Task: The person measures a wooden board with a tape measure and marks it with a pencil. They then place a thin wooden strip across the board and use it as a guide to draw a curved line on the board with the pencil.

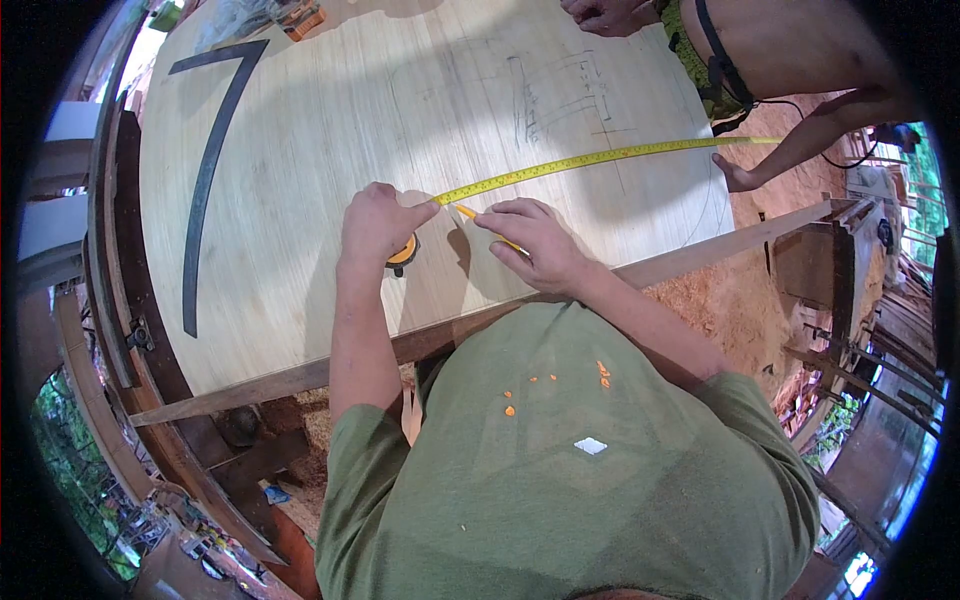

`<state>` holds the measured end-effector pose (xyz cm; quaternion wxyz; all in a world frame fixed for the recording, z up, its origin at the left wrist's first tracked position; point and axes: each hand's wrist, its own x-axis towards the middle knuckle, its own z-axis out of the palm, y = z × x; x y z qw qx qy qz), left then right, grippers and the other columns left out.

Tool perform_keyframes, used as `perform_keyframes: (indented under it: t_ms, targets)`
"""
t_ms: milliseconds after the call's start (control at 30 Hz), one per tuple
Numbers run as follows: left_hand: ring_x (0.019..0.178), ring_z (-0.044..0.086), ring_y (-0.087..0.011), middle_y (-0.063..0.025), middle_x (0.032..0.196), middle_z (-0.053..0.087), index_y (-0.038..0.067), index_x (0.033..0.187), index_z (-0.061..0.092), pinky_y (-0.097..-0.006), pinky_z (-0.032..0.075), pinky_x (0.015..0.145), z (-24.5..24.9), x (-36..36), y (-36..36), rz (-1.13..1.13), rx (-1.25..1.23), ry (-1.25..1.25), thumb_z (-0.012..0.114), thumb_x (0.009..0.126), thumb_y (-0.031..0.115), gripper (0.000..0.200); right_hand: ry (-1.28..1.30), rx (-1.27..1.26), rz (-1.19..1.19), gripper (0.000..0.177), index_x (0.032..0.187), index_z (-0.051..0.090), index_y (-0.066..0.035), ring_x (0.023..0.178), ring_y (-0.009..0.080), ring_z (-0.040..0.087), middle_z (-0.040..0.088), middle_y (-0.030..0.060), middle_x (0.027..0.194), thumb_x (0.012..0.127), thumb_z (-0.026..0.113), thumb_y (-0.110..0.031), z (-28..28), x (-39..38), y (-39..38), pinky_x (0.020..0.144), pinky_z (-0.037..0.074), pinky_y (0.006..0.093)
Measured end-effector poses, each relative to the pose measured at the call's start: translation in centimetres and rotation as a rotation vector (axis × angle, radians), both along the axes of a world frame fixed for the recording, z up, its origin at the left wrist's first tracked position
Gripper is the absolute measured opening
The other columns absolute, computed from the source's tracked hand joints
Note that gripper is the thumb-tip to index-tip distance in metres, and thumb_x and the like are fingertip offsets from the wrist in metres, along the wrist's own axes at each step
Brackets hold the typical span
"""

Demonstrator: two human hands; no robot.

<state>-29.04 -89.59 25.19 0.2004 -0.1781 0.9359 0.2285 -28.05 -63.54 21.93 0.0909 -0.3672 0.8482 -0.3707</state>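
A yellow tape measure is stretched across a pale wooden board, running from my left hand past the board's right edge. My left hand grips the tape's case, part of which shows below the palm, and its thumb presses the blade. In my right hand is a yellow pencil, its tip close to the board just under the tape and beside my left thumb. Pencil lines and writing mark the board farther up.
A black carpenter's square lies on the board's left side. Another person's hand is at the right edge near the tape, their other hand at the top. An orange-and-black object sits at the far edge. Sawdust covers the ground at right.
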Motion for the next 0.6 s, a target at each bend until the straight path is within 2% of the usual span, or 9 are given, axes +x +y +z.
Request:
perform_keyframes:
  t_ms: [433, 600]
  targets:
    - [0.100, 0.070, -0.0406, -0.0311, 0.105, 0.069, -0.014, 0.105, 0.067, -0.0434, 0.055, 0.090, 0.1, 0.0, -0.2, 0.036, 0.044, -0.023, 0.080, 0.073, 0.058, 0.080, -0.005, -0.036, 0.020, 0.039, 0.133, 0.063, -0.012, 0.123, 0.0299, 0.057, 0.066, 0.0122, 0.123, 0.095, 0.065, -0.022, -0.2, -0.2, 0.5, 0.107, 0.041, 0.0461]
    - [0.100, 0.070, -0.0401, -0.0306, 0.106, 0.069, -0.014, 0.104, 0.067, -0.0432, 0.056, 0.089, 0.6, -0.2, 0.0, 0.043, 0.044, -0.071, 0.080, 0.073, 0.059, 0.081, -0.067, -0.053, -0.080, 0.039, 0.130, 0.065, -0.009, 0.120, 0.0316, 0.058, 0.065, 0.0146, 0.123, 0.093, 0.067, -0.020, 0.5, 0.0, 1.5, 0.104, 0.044, 0.0450]
